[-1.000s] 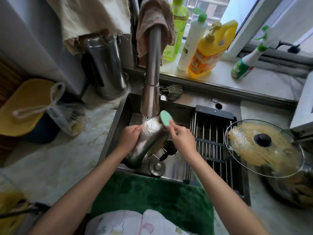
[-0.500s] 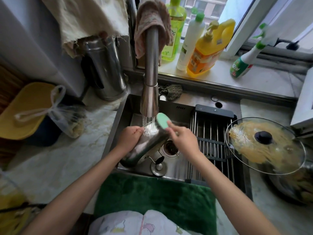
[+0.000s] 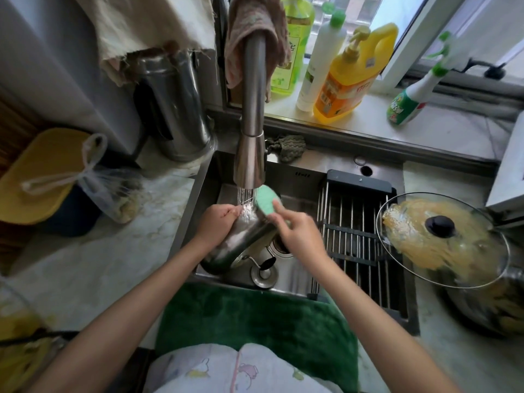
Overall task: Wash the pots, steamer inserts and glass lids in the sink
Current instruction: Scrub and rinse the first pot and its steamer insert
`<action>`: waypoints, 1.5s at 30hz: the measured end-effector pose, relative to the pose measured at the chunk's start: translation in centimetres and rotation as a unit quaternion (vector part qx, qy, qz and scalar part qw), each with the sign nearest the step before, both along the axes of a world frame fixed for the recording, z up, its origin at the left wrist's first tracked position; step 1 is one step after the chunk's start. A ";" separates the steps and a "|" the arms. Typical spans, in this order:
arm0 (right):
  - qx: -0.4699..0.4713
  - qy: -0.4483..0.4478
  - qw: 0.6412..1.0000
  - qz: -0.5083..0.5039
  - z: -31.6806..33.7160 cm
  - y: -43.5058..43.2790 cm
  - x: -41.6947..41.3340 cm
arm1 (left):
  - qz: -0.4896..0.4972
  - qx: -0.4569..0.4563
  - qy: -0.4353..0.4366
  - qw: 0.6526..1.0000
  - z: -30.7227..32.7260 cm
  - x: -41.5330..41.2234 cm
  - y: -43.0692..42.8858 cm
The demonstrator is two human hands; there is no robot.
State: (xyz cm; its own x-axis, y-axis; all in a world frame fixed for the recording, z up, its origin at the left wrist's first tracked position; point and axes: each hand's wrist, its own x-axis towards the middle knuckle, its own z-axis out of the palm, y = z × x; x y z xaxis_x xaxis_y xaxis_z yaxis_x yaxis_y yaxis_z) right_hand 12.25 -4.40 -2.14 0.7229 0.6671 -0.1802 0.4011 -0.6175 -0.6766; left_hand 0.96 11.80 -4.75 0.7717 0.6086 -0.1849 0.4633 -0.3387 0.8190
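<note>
A tall steel pot [image 3: 238, 245] lies tilted in the sink [image 3: 286, 180], its upper end under the running tap [image 3: 251, 154]. My left hand [image 3: 217, 222] grips that upper end from the left. My right hand [image 3: 297, 234] holds a green sponge [image 3: 265, 200] against the pot's rim. Water splashes where the stream hits the steel. At the right, a glass lid [image 3: 442, 239] smeared with yellow residue rests tilted on a pot [image 3: 482, 304] on the counter.
A black drying rack [image 3: 354, 239] spans the sink's right half. A steel kettle [image 3: 173, 109] stands at the back left, with a yellow bowl [image 3: 37, 174] and a tied plastic bag [image 3: 113, 191] beside it. Detergent bottles [image 3: 348, 78] line the windowsill. A green towel [image 3: 255, 319] drapes the front edge.
The sponge and my right hand have slid slightly left and up along the pot's rim. The pot stays tilted under the stream in my left hand.
</note>
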 end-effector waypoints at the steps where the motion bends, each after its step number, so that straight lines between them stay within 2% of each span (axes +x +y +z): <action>1: 0.003 -0.014 0.999 0.042 0.6 -0.2 -1.0 | -0.006 0.011 0.001 1.000 0.1 0.1 -0.1; 3: 0.001 -0.029 0.998 0.051 0.2 -0.6 -0.5 | -0.015 0.018 0.004 1.000 0.5 0.2 -0.4; 6: 0.007 0.046 0.995 -0.083 -1.0 -0.1 2.7 | -0.004 -0.015 -0.013 1.000 0.6 -0.1 -0.5; 7: 0.001 0.046 0.993 -0.105 -1.2 0.0 2.9 | 0.007 -0.029 -0.019 0.999 0.4 -0.2 -0.4; 9: 0.008 0.027 0.997 -0.073 -0.5 0.3 1.4 | 0.022 -0.038 -0.027 0.999 0.1 -0.4 0.0; 12: 0.006 -0.045 0.996 0.072 1.3 0.0 -2.0 | 0.006 -0.020 -0.039 0.999 0.1 -0.5 0.3; 14: 0.005 -0.078 0.995 0.066 0.7 -0.3 -1.0 | 0.007 -0.041 -0.054 0.998 0.1 -0.9 0.4; 18: -0.015 0.059 0.993 -0.098 -2.8 -0.4 4.0 | 0.044 -0.109 -0.078 0.990 0.6 -1.8 0.2; 21: -0.012 0.205 0.963 -0.173 -5.2 -1.5 4.2 | 0.058 -0.135 -0.083 0.986 0.9 -2.0 0.4; 23: -0.004 0.235 0.950 -0.205 -5.3 -1.9 4.1 | 0.056 -0.141 -0.087 0.985 0.8 -1.8 0.7; 25: 0.032 0.208 0.959 -0.188 -4.2 -1.5 4.1 | 0.058 -0.129 -0.091 0.986 0.8 -1.7 0.8; 27: 0.093 0.167 0.973 -0.126 -1.8 -0.4 2.7 | 0.057 -0.119 -0.085 0.988 0.9 -1.4 0.8; 30: 0.082 0.028 0.995 0.047 0.8 0.5 -0.1 | 0.046 -0.067 -0.066 0.994 1.1 -1.2 0.6; 31: 0.064 -0.025 0.995 0.072 0.8 0.6 -0.3 | 0.046 -0.067 -0.064 0.995 0.9 -1.3 0.7; 32: 0.047 -0.052 0.996 0.061 0.4 0.7 0.3 | 0.050 -0.084 -0.068 0.993 0.7 -1.4 0.8; 35: 0.000 0.000 0.998 -0.062 -0.4 1.2 3.1 | 0.074 -0.108 -0.082 0.988 0.2 -2.0 0.8; 36: -0.012 0.000 0.997 -0.075 -0.6 1.3 3.1 | 0.080 -0.104 -0.081 0.988 0.2 -2.1 0.9; 38: -0.006 -0.022 0.999 -0.027 -0.1 1.6 1.5 | 0.082 -0.088 -0.074 0.990 0.4 -2.2 1.0; 41: -0.002 -0.108 0.988 0.106 0.8 1.0 -1.1 | 0.074 -0.070 -0.054 0.993 0.3 -2.2 1.0; 42: -0.014 -0.120 0.987 0.105 0.6 0.9 -0.5 | 0.071 -0.072 -0.047 0.994 0.3 -2.2 0.9; 45: -0.032 -0.057 0.998 -0.025 -0.2 1.6 2.0 | 0.067 -0.063 -0.047 0.995 0.4 -2.1 0.4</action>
